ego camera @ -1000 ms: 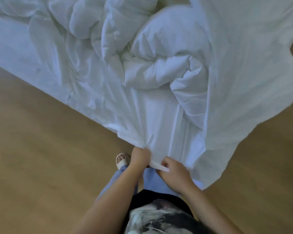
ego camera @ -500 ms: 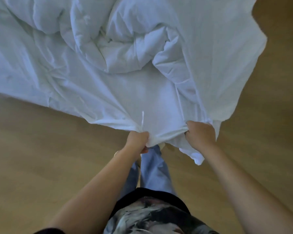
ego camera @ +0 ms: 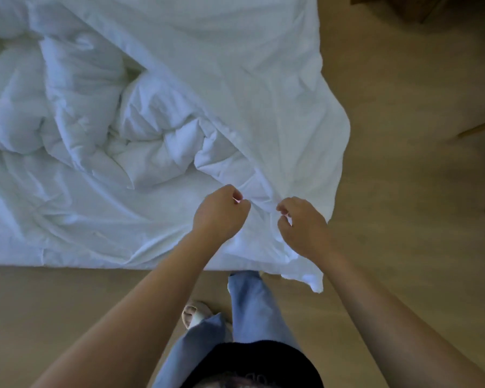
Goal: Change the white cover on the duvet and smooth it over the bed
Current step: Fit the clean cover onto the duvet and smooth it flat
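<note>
The white cover [ego camera: 263,88] lies spread over the bed, its corner hanging off the near right side. A bunched white duvet [ego camera: 101,127] sits in a crumpled heap on the left half. My left hand [ego camera: 220,212] and my right hand [ego camera: 301,228] are close together near the bed's front edge, each pinching a fold of the cover between curled fingers. Wrinkles fan out from both grips. The bed beneath is hidden by fabric.
A wooden floor [ego camera: 403,135] surrounds the bed in front and to the right. My legs in blue trousers [ego camera: 252,306] and a light slipper [ego camera: 193,313] stand at the bed's edge. Dark wooden furniture [ego camera: 420,7] shows at the top right.
Both hands have moved up onto the bed from its hanging edge, carrying the cover with them. The cover's edge now lies on the mattress instead of being pulled out over the floor.
</note>
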Available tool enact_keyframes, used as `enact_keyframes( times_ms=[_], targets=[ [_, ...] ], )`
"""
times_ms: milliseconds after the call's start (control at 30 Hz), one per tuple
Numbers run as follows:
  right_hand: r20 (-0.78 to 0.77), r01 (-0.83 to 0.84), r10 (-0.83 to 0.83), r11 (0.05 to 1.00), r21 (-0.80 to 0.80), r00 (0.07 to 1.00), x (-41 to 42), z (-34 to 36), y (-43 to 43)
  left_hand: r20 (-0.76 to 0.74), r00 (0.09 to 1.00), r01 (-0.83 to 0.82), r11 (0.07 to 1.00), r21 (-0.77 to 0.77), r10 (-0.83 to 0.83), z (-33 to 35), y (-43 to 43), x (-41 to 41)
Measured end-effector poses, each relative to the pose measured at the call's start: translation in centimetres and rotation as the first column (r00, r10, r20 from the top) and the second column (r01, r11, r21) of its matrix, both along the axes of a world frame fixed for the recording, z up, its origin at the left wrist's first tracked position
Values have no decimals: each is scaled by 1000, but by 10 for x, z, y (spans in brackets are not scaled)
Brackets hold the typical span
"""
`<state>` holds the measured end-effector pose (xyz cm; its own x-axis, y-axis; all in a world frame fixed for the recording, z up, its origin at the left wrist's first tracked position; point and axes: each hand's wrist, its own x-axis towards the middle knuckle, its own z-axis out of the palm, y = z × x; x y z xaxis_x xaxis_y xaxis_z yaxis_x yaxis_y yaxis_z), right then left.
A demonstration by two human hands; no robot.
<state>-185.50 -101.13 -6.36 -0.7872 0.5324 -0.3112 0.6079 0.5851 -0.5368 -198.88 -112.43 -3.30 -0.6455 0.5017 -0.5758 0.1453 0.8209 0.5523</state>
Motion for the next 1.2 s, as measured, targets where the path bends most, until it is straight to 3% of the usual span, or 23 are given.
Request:
enact_keyframes(
  times_ms=[100,167,233,333,400,500,567,633,800,1000,1100,1200],
  targets=[
    [-208,118,-104,991,58,973,-28,14,39,-301,952,103,985,136,-58,13,45,-21],
    [-234,198,-183,979,44,955,-42,13,66,-547,830,237,958,160,-114,15,73,-31],
    [-196,295,-296,955,-33,935,-53,4,90,-668,703,374,926,58,-242,9,100,-40],
    [-98,453,-471,876,-164,877,-63,-19,120,-535,616,473,814,-337,-579,-12,136,-68],
    [0,577,-593,783,-231,805,-64,-35,134,-414,616,467,734,-492,-670,-26,152,-89],
    [221,747,-721,584,-316,657,-53,-60,136,-359,576,461,654,-599,-735,-39,164,-112],
    [384,822,-745,387,-417,545,-47,-71,127,-375,546,460,641,-614,-750,-45,168,-124],
    [440,829,-748,259,-496,497,-47,-77,121,-344,531,497,613,-614,-775,-47,172,-133],
    [271,772,-864,189,-606,425,-64,-69,121,-302,602,523,651,-550,-739,-37,166,-128],
    [-31,729,-902,368,-577,431,-57,-38,65,-385,599,475,699,-535,-702,-17,91,-84],
    [67,801,-902,341,-491,425,-39,-42,12,-424,621,457,744,-487,-659,-13,55,-63],
    [297,948,-914,212,-238,278,-4,-55,-28,-380,708,442,793,-420,-596,-17,0,-38]
  ],
)
